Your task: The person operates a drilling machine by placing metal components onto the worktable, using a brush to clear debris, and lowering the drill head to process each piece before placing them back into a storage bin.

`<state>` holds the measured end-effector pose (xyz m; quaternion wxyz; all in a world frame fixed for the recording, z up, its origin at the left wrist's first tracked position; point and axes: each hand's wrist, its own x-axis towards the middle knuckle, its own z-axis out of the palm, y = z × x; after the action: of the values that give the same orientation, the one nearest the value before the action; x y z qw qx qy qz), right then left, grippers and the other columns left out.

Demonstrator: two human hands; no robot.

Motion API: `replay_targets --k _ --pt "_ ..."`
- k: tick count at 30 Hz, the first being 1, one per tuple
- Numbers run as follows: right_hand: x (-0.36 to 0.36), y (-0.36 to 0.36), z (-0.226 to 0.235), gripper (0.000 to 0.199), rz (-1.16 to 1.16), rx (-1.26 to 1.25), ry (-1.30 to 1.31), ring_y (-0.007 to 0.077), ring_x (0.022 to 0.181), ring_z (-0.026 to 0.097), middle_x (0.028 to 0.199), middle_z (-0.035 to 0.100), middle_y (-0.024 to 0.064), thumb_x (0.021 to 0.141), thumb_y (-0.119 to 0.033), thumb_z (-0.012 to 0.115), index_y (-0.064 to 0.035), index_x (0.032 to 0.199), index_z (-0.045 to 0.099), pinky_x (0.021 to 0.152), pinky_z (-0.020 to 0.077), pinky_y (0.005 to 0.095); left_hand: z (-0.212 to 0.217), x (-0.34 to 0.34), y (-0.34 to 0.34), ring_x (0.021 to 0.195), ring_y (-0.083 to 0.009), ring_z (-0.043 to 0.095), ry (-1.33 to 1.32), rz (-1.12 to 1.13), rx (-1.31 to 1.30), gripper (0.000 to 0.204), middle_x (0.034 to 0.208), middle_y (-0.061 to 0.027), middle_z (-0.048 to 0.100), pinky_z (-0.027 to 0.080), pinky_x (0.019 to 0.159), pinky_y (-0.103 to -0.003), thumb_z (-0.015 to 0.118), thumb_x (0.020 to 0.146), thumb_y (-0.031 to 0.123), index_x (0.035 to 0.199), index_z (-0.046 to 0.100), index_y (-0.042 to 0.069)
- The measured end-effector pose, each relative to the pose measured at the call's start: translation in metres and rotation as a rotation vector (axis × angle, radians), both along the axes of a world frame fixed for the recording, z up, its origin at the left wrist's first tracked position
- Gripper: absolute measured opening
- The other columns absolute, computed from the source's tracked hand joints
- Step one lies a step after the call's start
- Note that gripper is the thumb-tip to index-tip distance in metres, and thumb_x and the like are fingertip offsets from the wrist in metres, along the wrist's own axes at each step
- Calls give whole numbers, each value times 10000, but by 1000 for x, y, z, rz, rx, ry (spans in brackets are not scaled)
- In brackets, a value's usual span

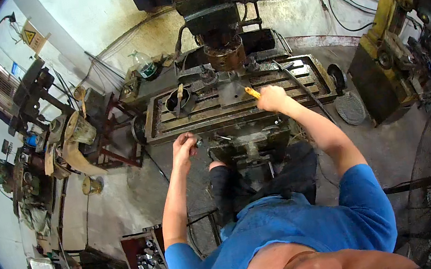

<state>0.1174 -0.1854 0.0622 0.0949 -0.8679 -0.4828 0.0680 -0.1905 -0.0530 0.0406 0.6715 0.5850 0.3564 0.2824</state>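
Note:
My right hand point(271, 99) is closed around a yellow-handled tool point(252, 93), held above the slotted machine table point(213, 117). The tool's far end points toward a block-shaped fixture point(230, 91) beneath the spindle head point(225, 55); its exact kind is too small to tell. In front of the table's near edge, my left hand point(184, 144) pinches a small shiny metal part point(199, 143) at its fingertips. A dark pot point(180, 106) stands on the left of the table, with a wooden-handled stick or brush point(180, 92) across it.
A long metal bar point(304, 90) leans over the table's right side. At lower left sits a box point(134, 260) of small metal pieces point(154, 268). A plastic bottle point(145, 66) stands behind left; a yellowish machine point(382, 68) stands right, beside a fan guard point(429, 162).

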Motion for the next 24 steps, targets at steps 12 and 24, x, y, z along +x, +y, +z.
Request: replay_targets --k 12,24 --pt "-17 -96 51 282 106 2 166 395 699 578 705 589 229 557 -229 567 20 682 608 674 475 416 -7 182 39 817 -344 579 590 -196 1108 390 776 -171 610 454 734 -427 623 609 262 930 564 48" --pt "35 -83 -61 304 14 577 875 64 553 433 593 506 -20 584 -128 561 5 840 655 522 363 229 -28 200 62 780 -307 589 509 -225 1274 227 793 -118 605 458 664 -422 609 714 236 897 581 104"
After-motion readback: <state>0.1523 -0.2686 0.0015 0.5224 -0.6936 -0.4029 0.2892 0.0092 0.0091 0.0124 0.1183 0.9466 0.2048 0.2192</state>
